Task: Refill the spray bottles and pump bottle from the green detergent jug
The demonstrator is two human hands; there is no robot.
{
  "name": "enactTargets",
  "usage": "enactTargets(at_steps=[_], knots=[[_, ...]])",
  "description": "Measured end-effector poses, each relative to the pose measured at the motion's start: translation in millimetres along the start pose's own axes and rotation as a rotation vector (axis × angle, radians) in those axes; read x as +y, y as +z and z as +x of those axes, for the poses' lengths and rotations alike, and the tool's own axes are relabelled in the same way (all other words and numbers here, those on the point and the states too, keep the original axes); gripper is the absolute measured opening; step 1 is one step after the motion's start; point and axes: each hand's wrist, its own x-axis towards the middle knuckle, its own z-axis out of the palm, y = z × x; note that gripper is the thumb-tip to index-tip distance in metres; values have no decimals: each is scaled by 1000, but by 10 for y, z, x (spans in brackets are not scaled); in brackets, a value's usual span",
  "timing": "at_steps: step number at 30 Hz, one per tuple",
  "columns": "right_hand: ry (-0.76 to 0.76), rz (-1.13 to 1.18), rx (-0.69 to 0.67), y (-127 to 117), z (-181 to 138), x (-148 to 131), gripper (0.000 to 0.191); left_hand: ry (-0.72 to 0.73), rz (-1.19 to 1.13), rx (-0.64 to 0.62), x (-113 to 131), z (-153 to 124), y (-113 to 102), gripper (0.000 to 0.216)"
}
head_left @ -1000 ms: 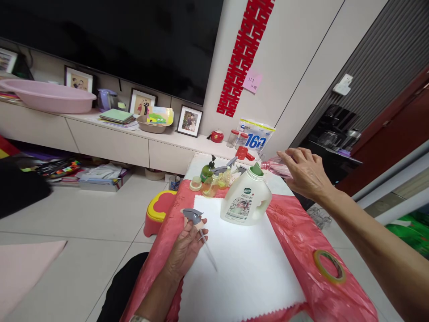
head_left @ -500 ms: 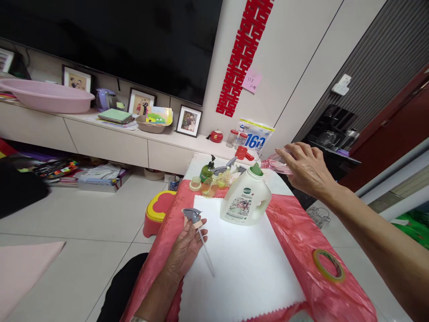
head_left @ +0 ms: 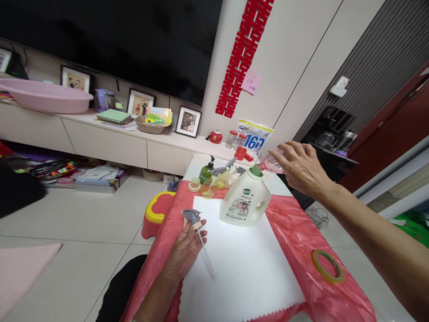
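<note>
I had my left hand (head_left: 186, 250) resting on the near-left edge of the white cloth (head_left: 244, 264), its fingers (head_left: 197, 228) clamped around the grey spray head (head_left: 191, 216). I held it nozzle up so its thin dip tube (head_left: 205, 252) trailed down over the cloth rather than over the red table cover (head_left: 298, 241), which kept any drip on the absorbent sheet.

My right hand (head_left: 301, 167) was raised above the far right of the table, fingers (head_left: 279, 154) closed on a clear pink bottle (head_left: 271, 166). The bottle lay nearly on its side, neck pointing left toward the green cap (head_left: 256, 170) of the white detergent jug (head_left: 244, 199), close to it; I could not tell whether they touched.

The jug stood upright at the far edge of the cloth, handle to the right, within reach of both hands. Behind it the green pump bottle (head_left: 206, 171) and small clear bottles (head_left: 216, 181) were grouped out of the working area, and a roll of tape (head_left: 327, 266) lay alone on the cover near my right forearm.
</note>
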Motion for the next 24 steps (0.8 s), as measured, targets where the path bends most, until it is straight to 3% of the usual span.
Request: enactTargets(at_steps=[13,19,24], knots=[[-39,3,-37,-32,-23,-128,69,13,15,-35,0,-17,0,45],[280,220,-63,80,-251,-177,66,47,-28,-42,-6,-5,-7,40],[511,610,-34,44,-761,-388,72,45,-63,7,-3,7,18,22]])
